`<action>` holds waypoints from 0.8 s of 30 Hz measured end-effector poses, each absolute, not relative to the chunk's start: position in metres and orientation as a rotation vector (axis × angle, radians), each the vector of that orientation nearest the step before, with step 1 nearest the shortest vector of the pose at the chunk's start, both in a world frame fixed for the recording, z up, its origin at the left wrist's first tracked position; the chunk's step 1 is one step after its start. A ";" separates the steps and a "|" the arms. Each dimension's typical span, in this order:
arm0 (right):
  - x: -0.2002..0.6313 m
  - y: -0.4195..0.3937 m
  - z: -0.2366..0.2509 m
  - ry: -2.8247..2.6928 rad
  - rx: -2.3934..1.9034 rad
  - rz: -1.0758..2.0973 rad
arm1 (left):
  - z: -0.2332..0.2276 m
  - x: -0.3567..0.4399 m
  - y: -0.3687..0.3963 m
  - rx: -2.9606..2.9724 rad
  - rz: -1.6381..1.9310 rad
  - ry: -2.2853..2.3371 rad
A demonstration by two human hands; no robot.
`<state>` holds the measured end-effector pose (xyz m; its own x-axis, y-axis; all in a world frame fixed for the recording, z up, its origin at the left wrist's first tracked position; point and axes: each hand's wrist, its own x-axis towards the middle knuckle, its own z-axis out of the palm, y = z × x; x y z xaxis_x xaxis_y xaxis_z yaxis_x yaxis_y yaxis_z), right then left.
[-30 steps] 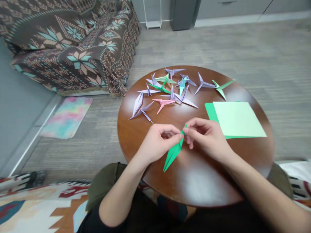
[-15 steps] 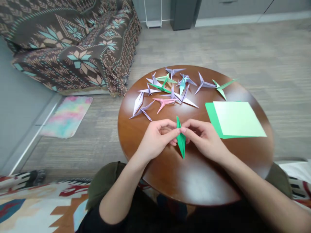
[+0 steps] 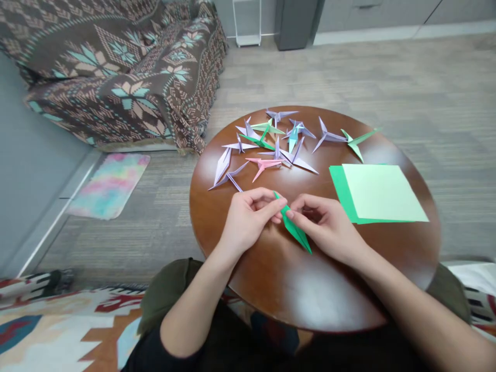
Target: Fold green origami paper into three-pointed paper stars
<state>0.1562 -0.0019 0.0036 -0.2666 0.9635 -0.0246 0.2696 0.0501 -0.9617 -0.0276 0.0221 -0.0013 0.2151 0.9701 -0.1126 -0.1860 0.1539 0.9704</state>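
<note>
Between my two hands is a narrow, pointed piece of folded green origami paper (image 3: 296, 231), held above the table's near half. My left hand (image 3: 251, 214) pinches its upper part between thumb and fingers. On its right side, my right hand (image 3: 323, 222) grips it with the thumb pressed on the face near the middle. The long lower tip slants down to the right. My fingers hide part of the upper end. Beyond my hands lie several folded paper cranes, among them a pink one (image 3: 264, 164) and a dark green one (image 3: 260, 139).
A round brown table (image 3: 310, 294) stands before me. On its right lie stacked paper sheets, a pale green one (image 3: 385, 191) over a darker green one (image 3: 343, 194). A green crane (image 3: 356, 144) sits near the far right edge. A patterned covered sofa (image 3: 135, 98) stands beyond, left.
The green folded paper has tilted from nearly upright, its lower tip swinging right. My left thumb has shifted toward the upper end. The whole view has moved slightly.
</note>
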 end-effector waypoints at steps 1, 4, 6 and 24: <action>0.156 -0.002 0.004 -1.627 -1.255 1.250 | -0.002 -0.027 0.022 1.040 1.069 0.975; 0.156 -0.002 0.006 -1.634 -1.241 1.229 | -0.004 -0.027 0.024 1.001 1.103 0.980; 0.156 -0.002 0.006 -1.637 -1.234 1.208 | -0.006 -0.027 0.025 0.993 1.115 0.986; 0.156 -0.001 0.002 -1.664 -1.266 1.190 | -0.002 -0.027 0.024 0.941 0.927 0.902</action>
<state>0.1563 -0.0014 0.0020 -0.2588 0.9659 0.0111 0.3017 0.0917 -0.9490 -0.0275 0.0237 -0.0020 0.3272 0.9206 -0.2131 -0.2383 0.2986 0.9241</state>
